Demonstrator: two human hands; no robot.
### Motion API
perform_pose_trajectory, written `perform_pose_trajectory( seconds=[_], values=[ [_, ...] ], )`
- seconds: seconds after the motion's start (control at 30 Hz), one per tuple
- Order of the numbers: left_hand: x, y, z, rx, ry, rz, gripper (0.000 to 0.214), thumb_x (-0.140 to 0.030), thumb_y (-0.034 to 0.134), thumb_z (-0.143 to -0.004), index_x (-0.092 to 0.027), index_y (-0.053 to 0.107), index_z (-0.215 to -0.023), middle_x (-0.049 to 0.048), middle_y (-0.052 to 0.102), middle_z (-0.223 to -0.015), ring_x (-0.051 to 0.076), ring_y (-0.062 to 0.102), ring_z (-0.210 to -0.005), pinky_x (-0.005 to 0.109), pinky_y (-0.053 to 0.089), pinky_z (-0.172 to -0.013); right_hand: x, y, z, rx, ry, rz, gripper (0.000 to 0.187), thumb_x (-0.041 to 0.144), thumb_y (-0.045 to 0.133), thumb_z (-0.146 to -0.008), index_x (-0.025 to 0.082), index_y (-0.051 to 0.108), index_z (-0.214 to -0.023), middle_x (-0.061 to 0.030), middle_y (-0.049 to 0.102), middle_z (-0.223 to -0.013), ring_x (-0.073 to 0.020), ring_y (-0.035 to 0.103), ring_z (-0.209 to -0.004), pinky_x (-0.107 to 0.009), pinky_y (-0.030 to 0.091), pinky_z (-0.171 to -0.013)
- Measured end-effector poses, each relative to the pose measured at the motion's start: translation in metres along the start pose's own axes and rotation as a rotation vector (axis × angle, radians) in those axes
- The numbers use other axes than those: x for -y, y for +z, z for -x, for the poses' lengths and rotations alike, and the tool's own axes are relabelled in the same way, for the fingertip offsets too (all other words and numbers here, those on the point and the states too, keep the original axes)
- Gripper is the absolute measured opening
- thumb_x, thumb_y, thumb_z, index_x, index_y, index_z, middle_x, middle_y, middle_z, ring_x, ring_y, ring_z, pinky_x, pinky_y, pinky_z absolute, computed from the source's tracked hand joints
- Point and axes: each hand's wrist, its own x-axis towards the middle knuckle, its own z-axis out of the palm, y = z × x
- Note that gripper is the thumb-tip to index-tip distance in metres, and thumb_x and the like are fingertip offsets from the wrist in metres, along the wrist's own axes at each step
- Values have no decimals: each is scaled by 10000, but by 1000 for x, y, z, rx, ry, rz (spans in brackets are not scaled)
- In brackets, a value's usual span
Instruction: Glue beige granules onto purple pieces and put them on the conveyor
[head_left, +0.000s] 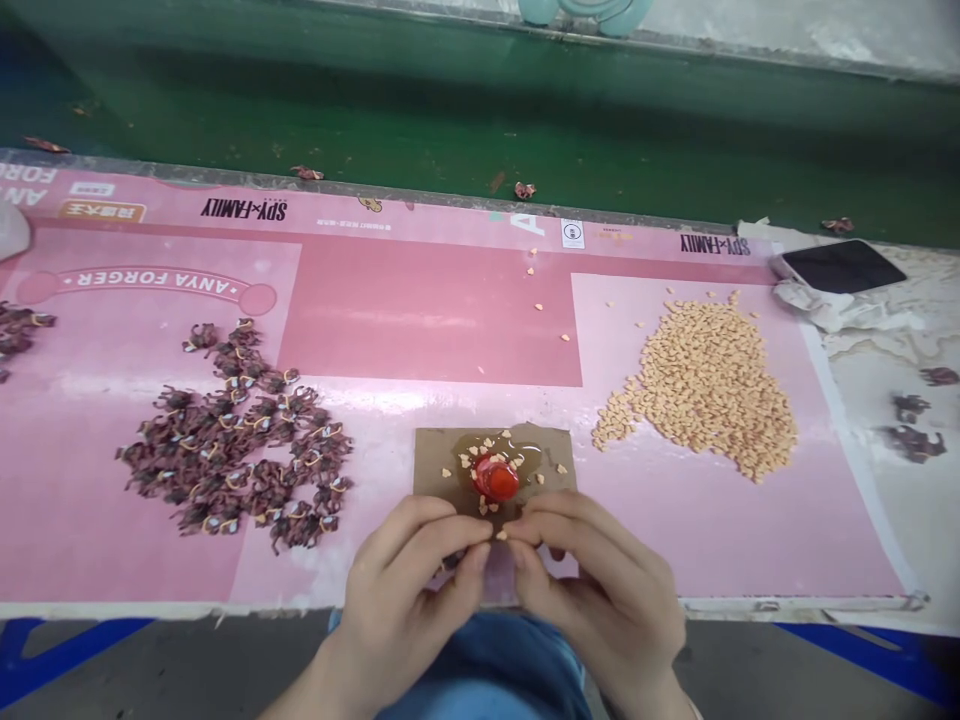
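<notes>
My left hand (pixel 420 570) and my right hand (pixel 600 575) meet with pinched fingertips at the front of a brown card (pixel 435 450). A small beige piece (pixel 502 535) shows at the fingertips of my right hand. Under the fingers of my left hand shows part of a dark brown piece (pixel 451 561), mostly hidden. Just beyond the fingers, a small red cap-like dish (pixel 501 480) sits in a shiny clear puddle (pixel 529 458) on the card. Several beige pieces lie around the dish.
To the left lies a heap of dark brown figures with yellow bands (pixel 232 450). On the right is a pile of beige pieces (pixel 712 385). A phone (pixel 844 266) rests on crumpled paper at the far right. Beyond the pink printed sheet (pixel 435 320) runs a green strip (pixel 420 130).
</notes>
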Motion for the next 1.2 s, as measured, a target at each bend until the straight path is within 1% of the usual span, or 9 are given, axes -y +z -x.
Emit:
perform_pose_trajectory(
  seconds=[0.07,0.17,0.33,0.53,0.67,0.77,0.87,1.03,1.2],
  values=[
    [4,-2,2,-21,-50,23,154,-80,604,-971,-215,637,-1038,19,714,-860,103,709,-741,137,595,-703,-8,-3,0,-6,-25,109,153,95,625,-921,230,678,-873,-5,742,-775,-105,691,-599,-185,593,-562],
    [11,-6,6,-44,-137,118,148,-94,667,-949,-224,628,-1007,-4,706,-863,101,720,-800,129,595,-772,-20,-7,0,21,-87,258,131,108,613,-958,216,672,-913,-18,747,-804,-103,705,-638,-178,596,-590],
    [20,-14,10,-24,-148,210,190,-67,688,-935,-239,696,-1017,-7,698,-924,98,702,-862,119,583,-802,-27,-10,0,88,-130,322,127,116,590,-982,214,670,-961,-23,746,-828,-117,716,-701,-211,616,-652],
    [24,-17,16,9,-262,271,355,-97,585,-1004,-345,728,-1214,-11,699,-1053,94,692,-989,109,563,-873,-26,-7,-1,106,-162,336,125,114,567,-1002,203,650,-970,-28,739,-830,-120,715,-715,-220,613,-689],
    [19,-15,17,44,-388,393,360,-214,525,-1065,-416,708,-1300,-19,714,-993,95,695,-909,116,566,-829,-24,-8,-2,126,-172,358,137,110,546,-1012,206,632,-964,-22,733,-815,-122,704,-705,-234,609,-683],
    [8,-8,16,-19,-600,528,269,-353,578,-1052,-426,737,-1255,-23,696,-895,106,696,-812,144,587,-791,-20,-12,-3,136,-163,356,136,114,545,-1011,212,626,-964,-17,732,-812,-121,703,-700,-236,611,-671],
    [0,-1,16,-101,-793,682,193,-446,663,-991,-398,774,-1141,-25,702,-873,114,699,-755,165,603,-749,-10,-15,-6,121,-141,270,128,89,582,-981,203,631,-950,-15,734,-799,-106,710,-694,-204,609,-684],
    [-2,0,15,-5,-801,844,154,-452,723,-947,-310,785,-942,-14,693,-774,108,661,-681,141,570,-654,7,-9,-9,84,-92,53,159,55,607,-929,206,629,-884,6,708,-739,-86,703,-659,-157,600,-665],
    [-8,-2,15,-61,-875,832,204,-489,756,-912,-290,795,-899,-11,676,-746,93,611,-647,122,537,-618,9,-2,-12,81,-81,-26,151,64,624,-912,196,642,-840,8,704,-717,-81,703,-655,-141,604,-664]
  ],
)
